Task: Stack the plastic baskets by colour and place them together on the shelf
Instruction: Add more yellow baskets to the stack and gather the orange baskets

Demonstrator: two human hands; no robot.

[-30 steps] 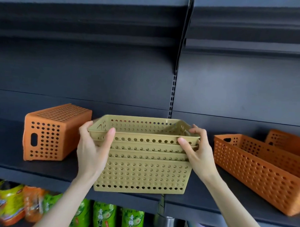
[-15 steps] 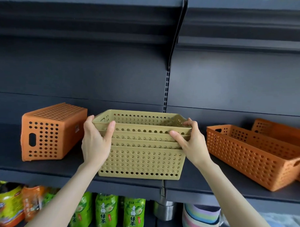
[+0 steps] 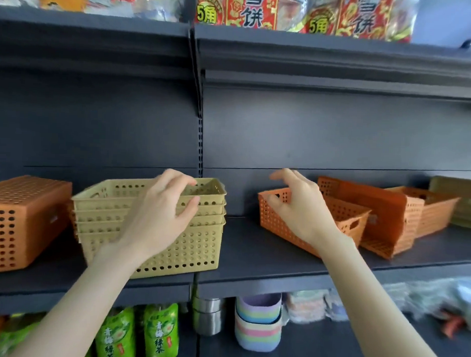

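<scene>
A stack of yellow baskets (image 3: 173, 245) stands upright on the dark shelf (image 3: 266, 259), close to its front edge and just left of the seam where two shelf sections meet. Four nested rims show at its top. The left hand (image 3: 158, 215) is in front of the stack with fingers spread and loosely curled; its fingertips (image 3: 187, 180) are at the top rim, but whether they touch it cannot be told, and it grips nothing. Just beside the stack, toward the shelf's left end, an orange basket (image 3: 19, 224) lies overturned with its perforated bottom up.

The right hand (image 3: 300, 207) hovers open over the right section of the shelf, fingers apart and bent, holding nothing. It sits in front of an upright orange basket (image 3: 342, 216) lying at an angle to the front edge. Behind that one, another orange basket (image 3: 382, 215) rests tipped on its side, and a paler orange basket (image 3: 436, 209) stands further toward the right end. At the far right edge a yellowish basket (image 3: 463, 197) is blurred. Green tea bottles (image 3: 132, 335) and pastel cups (image 3: 258, 323) fill the shelf below.
</scene>
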